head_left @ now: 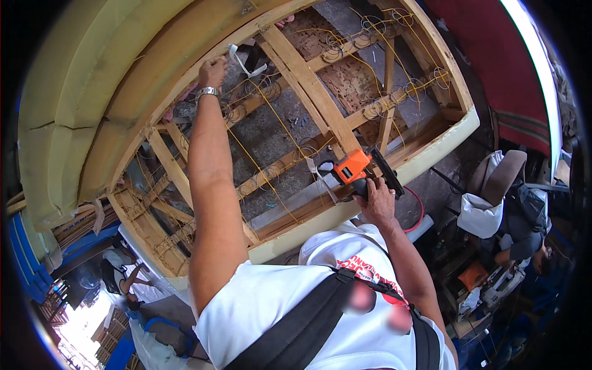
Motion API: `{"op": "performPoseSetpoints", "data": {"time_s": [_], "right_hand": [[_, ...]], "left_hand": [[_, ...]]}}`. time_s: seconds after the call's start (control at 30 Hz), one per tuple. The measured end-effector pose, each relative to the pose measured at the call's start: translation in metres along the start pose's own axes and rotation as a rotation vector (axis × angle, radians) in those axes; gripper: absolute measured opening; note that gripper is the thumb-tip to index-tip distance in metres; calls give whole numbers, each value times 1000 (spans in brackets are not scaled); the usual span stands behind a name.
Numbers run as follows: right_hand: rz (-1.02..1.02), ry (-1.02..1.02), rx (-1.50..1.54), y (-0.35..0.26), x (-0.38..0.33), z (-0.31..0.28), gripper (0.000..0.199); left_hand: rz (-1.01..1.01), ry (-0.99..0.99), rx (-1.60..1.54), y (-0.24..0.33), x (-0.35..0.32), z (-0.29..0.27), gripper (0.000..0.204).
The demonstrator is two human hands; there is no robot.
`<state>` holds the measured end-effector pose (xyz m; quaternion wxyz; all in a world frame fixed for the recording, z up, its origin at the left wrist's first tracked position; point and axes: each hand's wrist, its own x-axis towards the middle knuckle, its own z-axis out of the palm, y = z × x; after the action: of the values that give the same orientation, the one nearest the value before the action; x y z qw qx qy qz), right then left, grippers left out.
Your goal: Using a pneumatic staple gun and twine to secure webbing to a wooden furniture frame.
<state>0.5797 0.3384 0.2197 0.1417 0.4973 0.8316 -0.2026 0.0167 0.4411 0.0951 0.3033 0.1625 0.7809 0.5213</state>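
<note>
My right hand [377,202] is wrapped around the grip of an orange and black staple gun [353,165], held over the near rail of a wooden sofa frame [333,117]. A red hose [422,213] curves beside that wrist. Stretched far forward, my left hand [213,71] is closed at the far rail, its fingers curled; what they hold is hidden. Right beside it hangs a white strip [239,60]. Inside the frame are wire coil springs [377,110] tied with yellow cords [271,117]. Another white strip [317,172] lies near the staple gun.
Thick yellow foam [92,117] curves along the frame's far left side. A dark red panel [487,68] stands at the right. A grey cushion [507,176] and white bag [481,216] are at lower right. People are at the lower left [126,276] and right [524,243].
</note>
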Motion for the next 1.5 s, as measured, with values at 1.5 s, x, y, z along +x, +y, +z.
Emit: {"op": "performPoseSetpoints", "data": {"time_s": [1.5], "right_hand": [[-1,-36,45,6,-7,-4,59]], "left_hand": [[102,-23,834,25,-130,14,26]]}}
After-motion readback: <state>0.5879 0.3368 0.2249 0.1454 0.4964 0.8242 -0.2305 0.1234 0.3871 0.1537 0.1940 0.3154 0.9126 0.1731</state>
